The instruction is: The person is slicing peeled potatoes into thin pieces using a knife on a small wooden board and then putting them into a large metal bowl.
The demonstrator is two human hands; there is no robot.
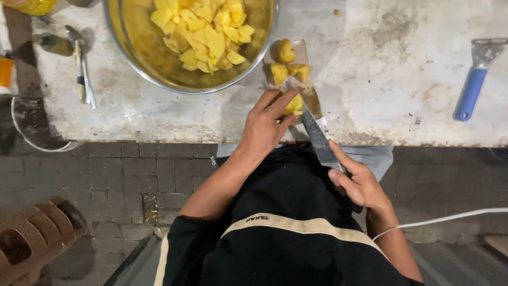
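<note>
Nearest the camera, the person's right hand (359, 182) is clenched around the handle of a knife (316, 135), whose grey blade angles up and away toward a small cutting board (302, 53). The left hand (266, 124) lies just beyond, fingers extended and pressed flat on a yellow potato piece (295, 104) at the near end of the board, holding it against the blade. The piece is pale yellow, peeled and cut, mostly hidden under the fingertips. Further along the board lie more potato chunks (290, 71), irregular and yellow with some brownish spots, one rounder lump at the far end. Beyond and to the left stands a large metal bowl (132, 58) heaped with bright yellow cut pieces. The stained worktop (402, 79) also carries a blue-handled peeler (473, 82) far right and a spoon (82, 63) far left.
</note>
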